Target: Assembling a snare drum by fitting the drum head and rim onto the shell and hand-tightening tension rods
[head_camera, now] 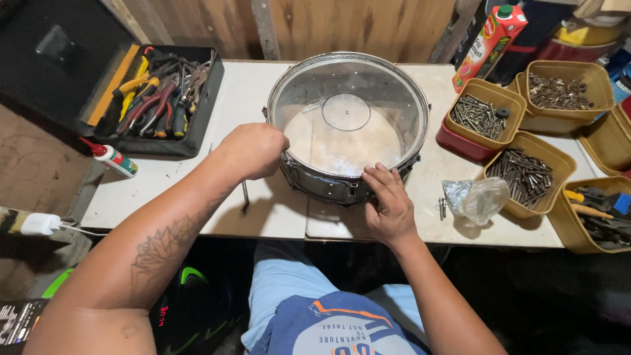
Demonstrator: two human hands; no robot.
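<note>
A snare drum (347, 72) with a chrome hoop and a clear head lies flat on the white table (197, 171). My left hand (253, 150) is closed at the drum's near left rim, gripping something small that I cannot make out. A thin metal rod (244, 195) stands on the table just below that hand. My right hand (389, 200) rests with its fingertips on the drum's near rim and shell, fingers pressed against the metal hardware.
A black tray of pliers and screwdrivers (161, 98) sits at the left, with a glue bottle (110, 158) beside it. Several tan tubs of screws and nuts (522, 172) line the right side. A crumpled plastic bag (478, 197) and a juice carton (490, 39) are near them.
</note>
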